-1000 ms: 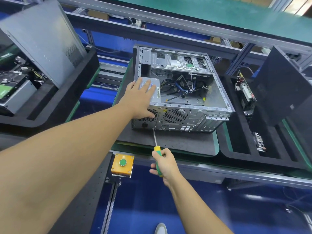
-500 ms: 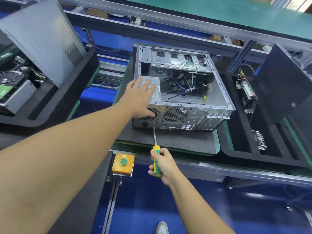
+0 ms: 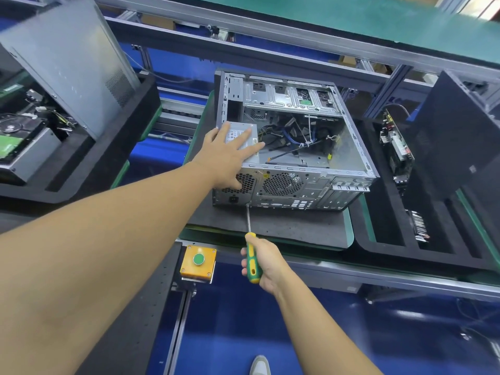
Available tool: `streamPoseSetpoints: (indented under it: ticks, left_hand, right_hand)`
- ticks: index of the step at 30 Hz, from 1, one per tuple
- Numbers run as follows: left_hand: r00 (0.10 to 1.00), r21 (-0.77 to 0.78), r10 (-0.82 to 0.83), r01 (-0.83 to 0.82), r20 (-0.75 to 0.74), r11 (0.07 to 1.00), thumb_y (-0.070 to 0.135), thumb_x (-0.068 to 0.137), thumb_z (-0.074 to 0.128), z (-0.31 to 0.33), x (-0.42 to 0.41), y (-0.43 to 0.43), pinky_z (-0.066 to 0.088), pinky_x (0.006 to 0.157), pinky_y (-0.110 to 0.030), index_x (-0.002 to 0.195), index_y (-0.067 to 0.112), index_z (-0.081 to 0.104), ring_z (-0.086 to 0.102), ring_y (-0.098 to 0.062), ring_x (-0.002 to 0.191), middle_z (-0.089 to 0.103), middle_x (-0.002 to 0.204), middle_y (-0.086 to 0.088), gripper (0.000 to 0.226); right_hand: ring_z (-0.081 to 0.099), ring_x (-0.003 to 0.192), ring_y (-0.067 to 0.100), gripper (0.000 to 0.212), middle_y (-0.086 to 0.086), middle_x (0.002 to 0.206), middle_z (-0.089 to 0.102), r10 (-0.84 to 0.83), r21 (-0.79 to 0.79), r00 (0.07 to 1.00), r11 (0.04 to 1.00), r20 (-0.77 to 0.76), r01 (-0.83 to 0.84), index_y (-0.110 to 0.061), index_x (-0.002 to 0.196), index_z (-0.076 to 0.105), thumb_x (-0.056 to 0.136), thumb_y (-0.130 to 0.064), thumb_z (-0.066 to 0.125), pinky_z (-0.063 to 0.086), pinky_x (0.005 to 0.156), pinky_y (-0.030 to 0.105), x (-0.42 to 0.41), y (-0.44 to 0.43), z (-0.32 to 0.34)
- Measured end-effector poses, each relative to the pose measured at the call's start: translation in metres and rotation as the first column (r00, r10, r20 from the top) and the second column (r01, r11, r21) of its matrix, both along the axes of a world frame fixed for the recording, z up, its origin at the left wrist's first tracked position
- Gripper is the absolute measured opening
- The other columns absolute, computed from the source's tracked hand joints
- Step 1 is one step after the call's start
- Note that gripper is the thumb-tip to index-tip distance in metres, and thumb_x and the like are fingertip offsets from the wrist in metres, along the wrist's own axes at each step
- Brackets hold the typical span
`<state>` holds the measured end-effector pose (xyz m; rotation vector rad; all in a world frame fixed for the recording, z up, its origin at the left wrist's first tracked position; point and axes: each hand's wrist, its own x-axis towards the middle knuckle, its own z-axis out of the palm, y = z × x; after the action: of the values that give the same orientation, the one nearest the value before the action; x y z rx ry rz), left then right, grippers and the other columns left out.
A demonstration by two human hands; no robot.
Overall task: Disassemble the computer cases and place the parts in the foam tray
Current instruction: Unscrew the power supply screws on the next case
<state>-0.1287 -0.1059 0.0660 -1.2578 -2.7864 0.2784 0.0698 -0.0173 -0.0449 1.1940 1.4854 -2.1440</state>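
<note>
An open grey computer case (image 3: 349, 147) lies on its side on a dark mat (image 3: 292, 228), its rear panel facing me. Inside at the near left sits the silver power supply (image 3: 250, 155). My left hand (image 3: 230, 155) lies flat on the power supply, fingers spread, thumb over the rear panel. My right hand (image 3: 266, 262) grips the green and yellow handle of a screwdriver (image 3: 251, 255). Its thin shaft runs up to the lower rear panel, tip touching near the power socket. Black foam trays stand at the right (image 3: 384, 239) and left (image 3: 108, 152).
The right tray holds circuit boards (image 3: 396, 146) and a dark side panel (image 3: 460, 136). The left tray holds a hard drive (image 3: 16, 136) and a leaning grey panel (image 3: 70, 55). A yellow box with a green button (image 3: 198, 262) sits at the bench's near edge.
My right hand has shifted slightly on the screwdriver handle while the tip stays at the rear panel. My left hand stays pressed on the power supply.
</note>
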Motion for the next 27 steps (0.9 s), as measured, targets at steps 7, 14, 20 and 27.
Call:
streamPoseSetpoints:
  ticks: [7,14,20,27]
  left_hand:
    - [1.0,0.025,0.016,-0.016,-0.01,1.0,0.067,0.077,0.068,-0.001,0.0,0.0,0.009,0.121,-0.054,0.154,0.047,-0.005,-0.003,-0.042,0.151,-0.003,0.167,0.004,0.108]
    - [1.0,0.029,0.017,-0.017,-0.004,0.999,0.068,0.076,0.068,-0.002,0.0,0.001,0.007,0.121,-0.054,0.154,0.047,-0.005,-0.002,-0.042,0.151,-0.002,0.167,0.004,0.109]
    - [1.0,0.04,0.022,-0.023,0.012,0.999,0.067,0.076,0.07,-0.001,0.001,0.001,0.007,0.121,-0.054,0.154,0.047,-0.004,-0.003,-0.041,0.151,-0.003,0.167,0.005,0.109]
    - [1.0,0.046,0.025,-0.026,0.017,0.999,0.066,0.076,0.07,0.0,0.001,0.001,0.006,0.121,-0.053,0.154,0.047,-0.004,-0.003,-0.041,0.151,-0.003,0.168,0.005,0.109]
  right_hand:
    - [0.062,0.073,0.023,0.019,0.012,0.088,0.072,0.036,0.023,0.997,0.999,-0.062,-0.035,-0.007,0.11,0.061,0.104,-0.022,0.05,0.054,0.066,0.037,0.002,0.002,-0.005]
    - [0.058,0.062,0.018,0.024,0.012,0.096,0.058,-0.012,0.019,0.999,1.0,-0.034,0.013,-0.016,0.111,0.053,0.096,-0.03,0.065,0.051,0.051,0.03,0.005,0.004,-0.003]
    - [0.057,0.061,0.018,0.028,0.01,0.083,0.069,0.01,-0.061,0.997,0.998,-0.079,-0.015,-0.002,0.107,0.063,0.103,-0.021,0.043,0.053,0.057,0.033,0.006,0.006,-0.003]
    - [0.058,0.062,0.016,0.027,0.01,0.099,0.057,0.012,0.085,0.998,0.996,-0.068,-0.006,-0.015,0.103,0.05,0.094,-0.032,0.067,0.051,0.049,0.029,0.005,0.003,-0.003]
